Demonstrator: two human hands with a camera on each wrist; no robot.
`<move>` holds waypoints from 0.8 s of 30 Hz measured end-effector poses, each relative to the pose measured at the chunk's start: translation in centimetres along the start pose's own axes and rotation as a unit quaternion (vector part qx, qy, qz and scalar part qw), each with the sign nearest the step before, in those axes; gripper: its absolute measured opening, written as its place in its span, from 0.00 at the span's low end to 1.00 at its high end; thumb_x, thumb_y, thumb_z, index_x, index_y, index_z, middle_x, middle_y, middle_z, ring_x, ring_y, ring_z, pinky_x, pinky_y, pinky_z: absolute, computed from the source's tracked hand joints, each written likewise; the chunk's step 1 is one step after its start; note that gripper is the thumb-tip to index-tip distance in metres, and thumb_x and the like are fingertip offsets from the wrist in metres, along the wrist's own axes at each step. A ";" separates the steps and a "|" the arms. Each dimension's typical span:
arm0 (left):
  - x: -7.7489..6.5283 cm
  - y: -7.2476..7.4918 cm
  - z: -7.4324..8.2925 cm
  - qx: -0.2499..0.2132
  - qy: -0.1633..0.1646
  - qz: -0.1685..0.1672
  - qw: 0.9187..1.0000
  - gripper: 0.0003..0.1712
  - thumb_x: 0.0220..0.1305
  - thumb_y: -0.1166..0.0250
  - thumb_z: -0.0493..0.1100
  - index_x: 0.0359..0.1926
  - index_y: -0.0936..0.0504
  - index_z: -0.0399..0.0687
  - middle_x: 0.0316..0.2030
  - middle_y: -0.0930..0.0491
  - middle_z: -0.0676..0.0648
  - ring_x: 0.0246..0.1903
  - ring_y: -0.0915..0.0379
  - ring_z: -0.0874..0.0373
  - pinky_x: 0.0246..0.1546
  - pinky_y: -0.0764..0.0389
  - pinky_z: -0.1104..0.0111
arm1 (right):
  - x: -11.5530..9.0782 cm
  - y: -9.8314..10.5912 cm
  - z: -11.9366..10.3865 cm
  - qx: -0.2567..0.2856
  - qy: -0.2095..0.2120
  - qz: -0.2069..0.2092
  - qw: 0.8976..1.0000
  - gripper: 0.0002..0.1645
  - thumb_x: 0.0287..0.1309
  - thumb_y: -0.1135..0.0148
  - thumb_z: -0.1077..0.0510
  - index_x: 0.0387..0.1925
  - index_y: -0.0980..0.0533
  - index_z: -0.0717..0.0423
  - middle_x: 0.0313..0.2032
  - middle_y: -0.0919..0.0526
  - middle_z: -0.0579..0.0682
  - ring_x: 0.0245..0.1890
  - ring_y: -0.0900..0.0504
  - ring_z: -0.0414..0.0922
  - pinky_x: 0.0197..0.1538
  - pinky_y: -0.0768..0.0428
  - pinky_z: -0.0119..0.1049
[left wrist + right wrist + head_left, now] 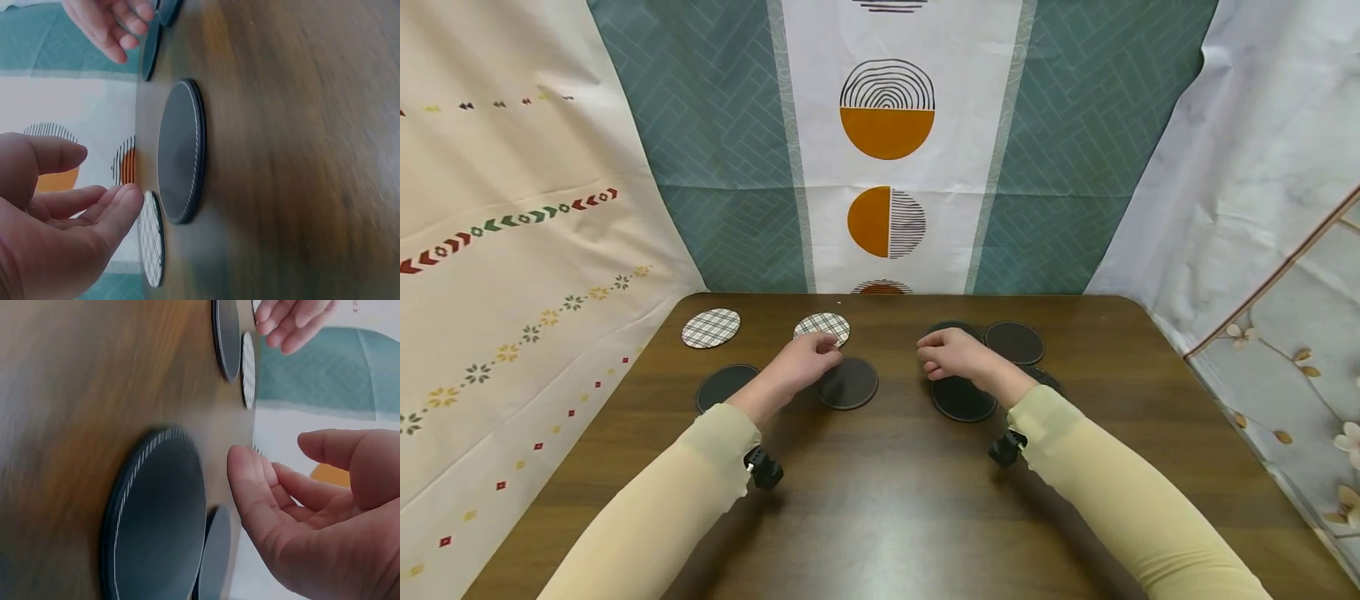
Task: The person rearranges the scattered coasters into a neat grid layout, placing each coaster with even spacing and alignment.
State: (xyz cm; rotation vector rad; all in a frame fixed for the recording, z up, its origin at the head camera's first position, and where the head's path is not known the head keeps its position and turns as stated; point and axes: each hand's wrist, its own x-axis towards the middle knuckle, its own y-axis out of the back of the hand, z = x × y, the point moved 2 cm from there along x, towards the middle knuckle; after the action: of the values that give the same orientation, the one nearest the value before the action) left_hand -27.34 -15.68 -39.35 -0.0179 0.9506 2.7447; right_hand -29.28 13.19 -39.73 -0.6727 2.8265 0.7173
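My left hand (799,364) hovers over the table with fingers loosely bent and nothing held. Just beside it lies a dark round coaster (852,387) with a stitched edge. A plaid coaster (835,322) is behind that hand, partly covered by it. My right hand (961,354), also holding nothing, floats above a group of dark coasters. Among these are a front coaster (964,403), one at the back right (1015,342) and one partly under the wrist (1043,380). In the right wrist view a gap shows between thumb and fingers (247,481).
Another plaid coaster (711,328) lies at the table's far left corner. In front of it is a dark coaster (724,385), partly behind the left forearm. Patterned cloth (722,167) hangs behind the brown wooden table (880,500) and along both sides.
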 end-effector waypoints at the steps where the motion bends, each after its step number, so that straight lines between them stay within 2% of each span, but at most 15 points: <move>1: -0.1 0.1 -0.2 0.003 0.000 -0.001 1.000 0.30 0.80 0.40 0.38 0.76 0.28 0.26 0.70 0.22 0.29 0.71 0.27 0.38 0.71 0.25 0.48 | 0.1 -0.4 -0.1 0.000 0.004 -0.002 1.000 0.31 0.86 0.46 0.59 0.79 0.34 0.73 0.68 0.22 0.71 0.62 0.15 0.62 0.58 0.12 0.43; 7: -0.8 0.7 -1.1 0.009 0.012 -0.005 1.000 0.31 0.80 0.40 0.39 0.77 0.29 0.26 0.71 0.24 0.28 0.74 0.29 0.37 0.73 0.26 0.47 | 0.8 -2.1 -0.7 0.009 0.010 -0.011 1.000 0.29 0.85 0.45 0.60 0.76 0.31 0.74 0.67 0.21 0.71 0.60 0.13 0.61 0.57 0.12 0.44; 15: -1.4 1.4 -2.3 0.043 0.035 -0.001 0.998 0.31 0.81 0.41 0.40 0.76 0.28 0.27 0.70 0.22 0.29 0.72 0.27 0.37 0.71 0.25 0.47 | 2.0 -4.2 -1.3 0.013 0.001 -0.019 1.000 0.29 0.82 0.45 0.61 0.75 0.29 0.74 0.64 0.18 0.69 0.57 0.12 0.58 0.56 0.11 0.42; 18: -1.5 1.6 -2.7 0.044 0.043 -0.002 0.998 0.30 0.81 0.40 0.40 0.76 0.28 0.27 0.68 0.21 0.30 0.67 0.25 0.39 0.69 0.24 0.47 | 2.1 -4.8 -1.4 0.020 -0.005 -0.022 1.000 0.29 0.82 0.46 0.62 0.75 0.29 0.75 0.63 0.18 0.69 0.56 0.12 0.57 0.55 0.11 0.42; 24: -1.6 1.8 -3.0 0.076 0.042 0.005 0.996 0.29 0.78 0.38 0.39 0.72 0.24 0.25 0.61 0.17 0.31 0.56 0.21 0.42 0.63 0.21 0.50 | 2.3 -5.6 -1.9 0.016 -0.020 -0.019 0.999 0.26 0.82 0.45 0.63 0.72 0.26 0.75 0.61 0.16 0.67 0.53 0.10 0.54 0.54 0.11 0.41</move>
State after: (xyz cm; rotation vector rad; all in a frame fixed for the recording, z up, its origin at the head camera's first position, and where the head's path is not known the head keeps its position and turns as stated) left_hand -26.38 -19.22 -40.53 -0.1028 1.1822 2.6911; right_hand -28.85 6.99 -40.97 -0.6958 2.7755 0.6700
